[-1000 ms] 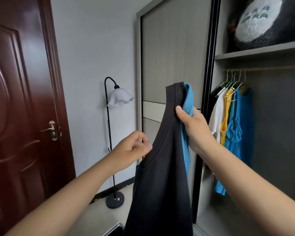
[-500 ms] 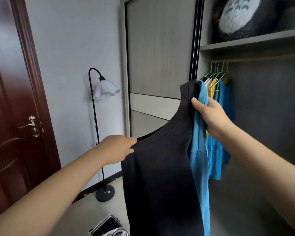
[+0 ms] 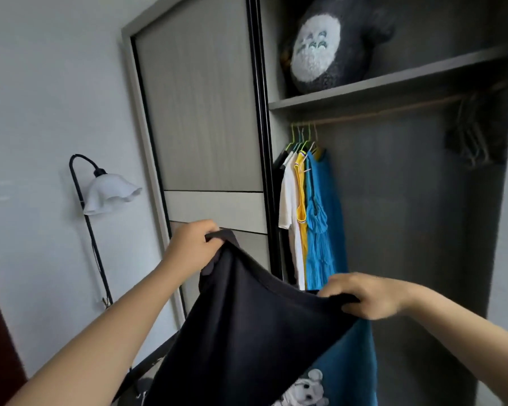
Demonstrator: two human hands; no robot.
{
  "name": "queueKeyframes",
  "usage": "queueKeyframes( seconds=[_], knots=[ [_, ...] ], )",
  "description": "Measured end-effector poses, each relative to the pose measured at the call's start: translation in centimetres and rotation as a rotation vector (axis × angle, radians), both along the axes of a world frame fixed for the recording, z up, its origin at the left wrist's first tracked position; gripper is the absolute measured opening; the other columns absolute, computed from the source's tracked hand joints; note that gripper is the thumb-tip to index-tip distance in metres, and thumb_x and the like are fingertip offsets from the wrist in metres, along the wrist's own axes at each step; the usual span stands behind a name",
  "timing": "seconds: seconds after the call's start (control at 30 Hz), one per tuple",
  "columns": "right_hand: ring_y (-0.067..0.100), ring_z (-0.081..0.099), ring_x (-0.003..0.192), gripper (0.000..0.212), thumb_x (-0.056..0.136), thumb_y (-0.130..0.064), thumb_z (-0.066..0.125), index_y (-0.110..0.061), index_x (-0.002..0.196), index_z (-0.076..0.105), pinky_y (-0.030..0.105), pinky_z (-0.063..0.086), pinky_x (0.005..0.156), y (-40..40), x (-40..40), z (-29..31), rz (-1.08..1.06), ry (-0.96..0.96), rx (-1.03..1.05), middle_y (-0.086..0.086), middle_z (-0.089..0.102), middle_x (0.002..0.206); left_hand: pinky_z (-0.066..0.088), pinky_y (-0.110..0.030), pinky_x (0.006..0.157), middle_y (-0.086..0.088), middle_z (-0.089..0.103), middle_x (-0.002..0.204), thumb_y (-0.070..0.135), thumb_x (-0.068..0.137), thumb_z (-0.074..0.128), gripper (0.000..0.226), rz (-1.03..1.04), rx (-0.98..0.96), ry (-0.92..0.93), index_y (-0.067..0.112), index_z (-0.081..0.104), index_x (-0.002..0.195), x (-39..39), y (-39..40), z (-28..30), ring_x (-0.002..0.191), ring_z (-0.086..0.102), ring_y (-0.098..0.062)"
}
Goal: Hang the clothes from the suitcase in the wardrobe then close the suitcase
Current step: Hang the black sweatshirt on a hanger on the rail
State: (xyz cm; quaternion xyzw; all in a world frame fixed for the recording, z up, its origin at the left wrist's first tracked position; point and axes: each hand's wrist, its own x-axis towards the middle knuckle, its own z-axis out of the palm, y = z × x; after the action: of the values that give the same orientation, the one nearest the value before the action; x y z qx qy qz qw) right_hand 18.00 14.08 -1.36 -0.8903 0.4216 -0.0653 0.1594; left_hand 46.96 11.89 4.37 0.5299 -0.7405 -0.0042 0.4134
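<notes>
Both hands (left (image 3: pixel 192 249), right (image 3: pixel 364 294)) gripped the black top (image 3: pixel 247 332) mid-frame, stretched wide, probably to fit a hanger (image 3: pixel 469 142) (upper right).

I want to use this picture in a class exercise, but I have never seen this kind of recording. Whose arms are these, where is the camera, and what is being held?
No machine here: the camera is worn on a person's head and looks forward and down, so the arms are the wearer's own. The left hand and right hand each grip an edge of a black garment, with a blue garment hanging behind it. Ahead is an open wardrobe: several clothes hang from its rail, and a plush toy sits on the shelf above. A floor lamp stands by the wall.
</notes>
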Motion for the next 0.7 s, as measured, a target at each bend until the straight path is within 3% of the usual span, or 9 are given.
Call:
queueKeyframes(
  seconds=[0.1,0.23,0.37,0.43,0.47,0.53,0.6,0.7],
  knots=[
    [0.002,0.044,0.083,0.022,0.078,0.002,0.047,-0.003,0.095,0.062,0.013,0.035,0.075,-1.1,-2.0,-0.5,-0.035,0.091,-0.051,-0.019,0.043,0.081,0.031,-0.018,0.052,0.003,0.047,0.054,0.003,0.080,0.059,0.036,-0.078,0.050,-0.080,0.018,0.045,0.050,-1.9,-2.7,0.3,0.054,0.042,-0.009],
    [0.015,0.043,0.074,0.005,0.060,-0.016,0.040,-0.013,0.060,0.044,0.034,0.038,0.068,-3.6,-5.8,-0.2,-0.100,0.105,-0.049,0.002,0.046,0.073,0.027,-0.023,0.051,0.006,0.041,0.045,0.017,0.080,0.067,0.044,-0.135,0.172,-0.383,0.022,0.039,0.045,-4.1,-7.1,1.0,0.050,0.037,-0.007],
    [0.018,0.045,0.078,0.025,0.056,-0.017,0.038,0.003,0.066,0.049,0.027,0.035,0.068,-7.3,-9.8,0.6,-0.158,0.114,-0.123,0.010,0.049,0.085,0.027,-0.024,0.052,0.006,0.040,0.050,0.032,0.082,0.065,0.046,-0.080,0.184,-0.692,0.024,0.035,0.048,-7.1,-11.2,1.6,0.052,0.036,-0.004],
    [0.016,0.042,0.075,0.015,0.055,-0.017,0.036,-0.004,0.058,0.043,0.022,0.032,0.064,-9.9,-13.1,1.0,-0.186,0.122,-0.148,0.002,0.045,0.079,0.026,-0.019,0.051,0.006,0.039,0.052,0.035,0.084,0.063,0.046,-0.083,0.180,-0.756,0.024,0.035,0.049,-9.4,-14.0,1.5,0.052,0.036,-0.002],
    [0.014,0.041,0.071,0.006,0.056,-0.017,0.036,-0.012,0.054,0.037,0.019,0.031,0.061,-10.9,-14.5,1.3,-0.198,0.133,-0.159,-0.002,0.042,0.074,0.026,-0.019,0.052,0.005,0.039,0.052,0.037,0.085,0.061,0.046,-0.074,0.189,-0.775,0.024,0.035,0.050,-10.3,-15.2,1.4,0.052,0.036,-0.002],
    [0.006,0.038,0.063,0.011,0.057,-0.017,0.036,-0.023,0.053,0.028,0.015,0.030,0.059,-12.8,-18.2,2.3,-0.208,0.141,-0.186,-0.010,0.038,0.069,0.030,-0.023,0.056,0.006,0.039,0.053,0.041,0.086,0.059,0.046,-0.064,0.188,-0.801,0.023,0.034,0.051,-13.2,-18.1,1.4,0.053,0.036,-0.002],
    [0.001,0.038,0.060,0.016,0.061,-0.017,0.040,-0.024,0.053,0.028,0.014,0.030,0.058,-14.0,-21.0,3.4,-0.223,0.173,-0.199,-0.012,0.037,0.068,0.033,-0.027,0.060,0.007,0.039,0.053,0.042,0.086,0.058,0.046,-0.068,0.176,-0.799,0.024,0.034,0.051,-16.2,-20.5,1.6,0.053,0.037,-0.002],
    [0.001,0.040,0.061,0.021,0.074,-0.009,0.051,-0.014,0.056,0.040,0.011,0.032,0.058,-16.4,-24.7,4.9,-0.293,0.237,-0.184,-0.009,0.041,0.072,0.031,-0.021,0.055,0.008,0.040,0.053,0.040,0.088,0.055,0.046,-0.135,0.107,-0.681,0.022,0.036,0.050,-21.1,-23.8,2.0,0.053,0.038,-0.003]
  ],
)
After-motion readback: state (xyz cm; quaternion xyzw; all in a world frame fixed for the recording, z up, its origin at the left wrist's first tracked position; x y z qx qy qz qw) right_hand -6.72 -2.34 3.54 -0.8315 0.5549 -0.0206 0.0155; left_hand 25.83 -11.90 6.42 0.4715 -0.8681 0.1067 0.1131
